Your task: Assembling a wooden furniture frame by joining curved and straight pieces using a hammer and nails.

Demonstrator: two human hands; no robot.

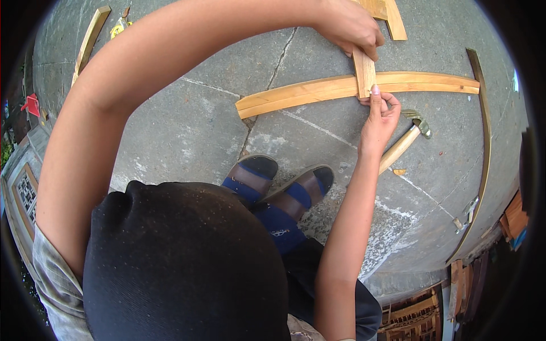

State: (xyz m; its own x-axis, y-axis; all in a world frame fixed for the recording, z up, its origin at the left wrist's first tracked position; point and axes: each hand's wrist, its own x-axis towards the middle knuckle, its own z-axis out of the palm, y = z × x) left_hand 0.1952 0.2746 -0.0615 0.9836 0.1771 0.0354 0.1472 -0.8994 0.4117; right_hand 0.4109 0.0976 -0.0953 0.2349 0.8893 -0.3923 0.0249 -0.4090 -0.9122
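A short wooden piece (364, 68) lies crosswise over two long pale wooden strips (307, 96), which rest side by side on the concrete. My left hand (352, 29) reaches round from the far side, its fingers closed on the far end of the short piece. At the near end my right hand (380, 116) pinches the wood, thumb on top and fingers curled beside it. Whether something small sits under that thumb is too small to tell. Just right of my right wrist lies a claw hammer (401, 149), its metal head pointing away and part of its handle hidden by my forearm.
Another wooden piece (396, 21) lies beyond my left hand. One long thin strip (485, 131) runs along the right side, and a shorter strip (90, 42) is at far left. My sandalled feet (278, 182) stand near the strips. Stacked wood (412, 318) is at lower right.
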